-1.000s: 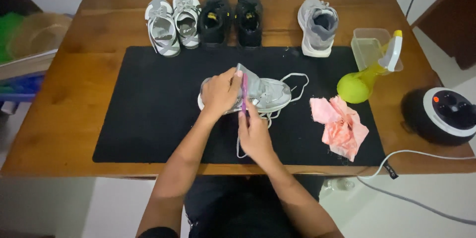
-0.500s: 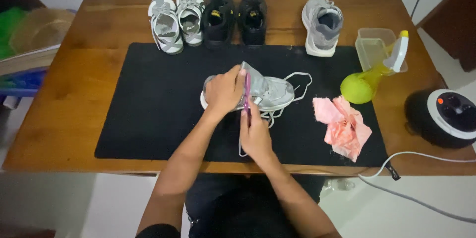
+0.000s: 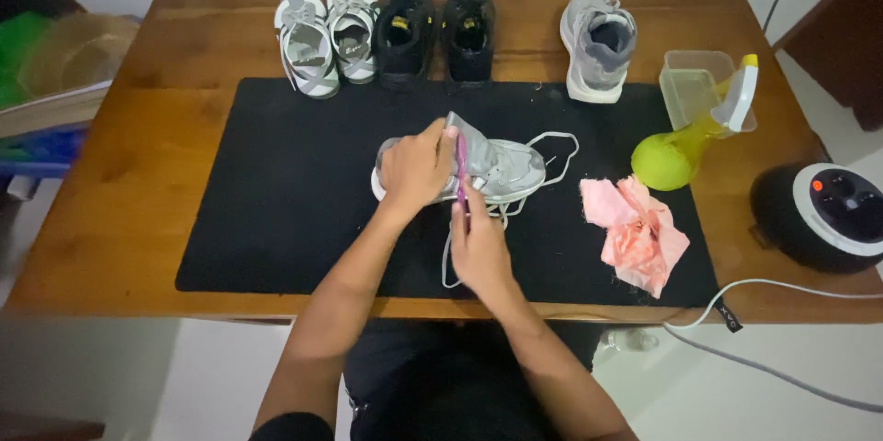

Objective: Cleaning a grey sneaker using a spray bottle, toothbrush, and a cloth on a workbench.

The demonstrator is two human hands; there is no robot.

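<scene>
A grey sneaker (image 3: 501,167) lies on its side in the middle of a black mat (image 3: 276,193), its white lace (image 3: 552,142) loose around it. My left hand (image 3: 416,168) presses down over the sneaker's heel end and grips it. My right hand (image 3: 476,243) sits just below the shoe and holds a thin purple brush (image 3: 461,165) upright against the shoe's opening.
Along the back of the wooden table (image 3: 110,183) stand grey-white sandals (image 3: 324,32), black shoes (image 3: 437,29) and a single grey sneaker (image 3: 598,44). At right are a pink cloth (image 3: 636,231), a yellow-green spray bottle (image 3: 685,142), a clear tub (image 3: 692,82) and a round black device (image 3: 823,216) with a white cable (image 3: 773,298).
Both hands stay on the sneaker; the purple brush shifts slightly against the shoe. Nothing else has moved.
</scene>
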